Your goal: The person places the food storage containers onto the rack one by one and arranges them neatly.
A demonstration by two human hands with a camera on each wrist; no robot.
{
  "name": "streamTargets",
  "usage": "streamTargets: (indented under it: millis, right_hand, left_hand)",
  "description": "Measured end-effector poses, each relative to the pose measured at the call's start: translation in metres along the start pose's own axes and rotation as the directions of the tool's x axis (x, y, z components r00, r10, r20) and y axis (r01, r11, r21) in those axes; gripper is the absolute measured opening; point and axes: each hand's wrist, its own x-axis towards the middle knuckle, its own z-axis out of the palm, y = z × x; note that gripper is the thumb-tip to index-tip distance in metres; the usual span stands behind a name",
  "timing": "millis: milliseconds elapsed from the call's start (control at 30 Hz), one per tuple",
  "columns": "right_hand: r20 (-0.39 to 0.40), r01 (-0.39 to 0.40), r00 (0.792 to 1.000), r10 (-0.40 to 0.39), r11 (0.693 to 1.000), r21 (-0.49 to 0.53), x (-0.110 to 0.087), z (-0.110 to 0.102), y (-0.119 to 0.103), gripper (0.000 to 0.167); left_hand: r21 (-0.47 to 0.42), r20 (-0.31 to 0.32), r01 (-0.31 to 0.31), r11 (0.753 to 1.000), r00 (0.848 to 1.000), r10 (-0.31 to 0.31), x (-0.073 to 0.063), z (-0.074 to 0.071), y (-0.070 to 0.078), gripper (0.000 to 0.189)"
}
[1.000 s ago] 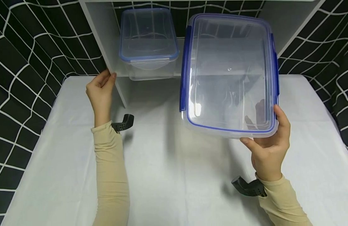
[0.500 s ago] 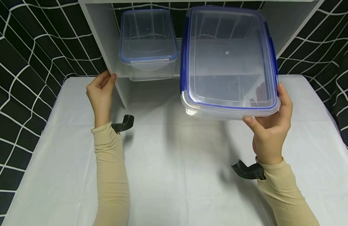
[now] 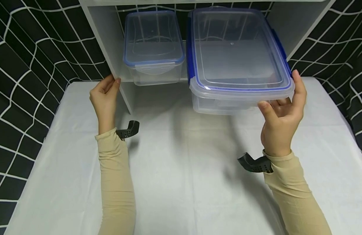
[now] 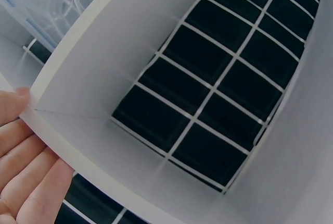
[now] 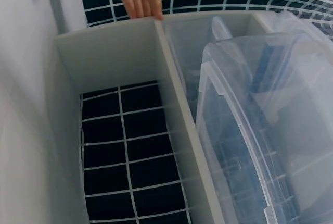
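A large clear food container (image 3: 233, 62) with a blue-rimmed lid and dark blue side clips reaches into the right part of the white shelf unit (image 3: 102, 42). My right hand (image 3: 282, 120) grips its front right corner, thumb at the front and fingers along the side. Its front end juts out over the table. To its left, a smaller clear food container (image 3: 154, 42) with a light blue rim sits on the shelf board. My left hand (image 3: 105, 101) pinches the shelf's left front edge, as the left wrist view also shows, thumb against the panel corner (image 4: 35, 107).
Below the board lies a lower compartment (image 5: 125, 146), with dark netting behind it. White cloth (image 3: 181, 182) covers the table. Black panels with white netting (image 3: 31, 98) stand at both sides. Each wrist wears a black camera mount (image 3: 255, 163).
The large container has moved away from me, deeper into the shelf, and tipped from steep to nearly level. My right hand has gone forward with it. The left hand stays put.
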Motion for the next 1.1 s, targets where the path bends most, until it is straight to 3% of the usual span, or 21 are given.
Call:
streamTargets:
  millis: [233, 367, 533, 1100]
  right_hand:
    - [-0.023, -0.001, 1.0, 0.001, 1.0, 0.011, -0.008, -0.001, -0.003, 0.1]
    - [-0.027, 0.014, 1.0, -0.013, 1.0, 0.024, -0.012, 0.0, -0.005, 0.083]
    - [-0.021, 0.026, 0.999, -0.027, 0.999, -0.042, -0.011, 0.004, 0.0, 0.062]
    - [0.024, 0.019, 1.0, -0.016, 0.986, -0.165, 0.012, 0.007, 0.015, 0.061]
  left_hand:
    - [-0.015, 0.004, 0.017, 1.0, 1.0, -0.017, 0.0, 0.002, 0.0, 0.029]
    - [-0.009, 0.0, 0.006, 1.0, 1.0, -0.006, 0.002, 0.002, 0.001, 0.029]
    - [0.0, -0.005, 0.02, 1.0, 1.0, -0.02, 0.002, 0.0, 0.001, 0.03]
    - [-0.01, -0.004, 0.031, 0.999, 1.0, -0.031, -0.002, 0.0, 0.002, 0.029]
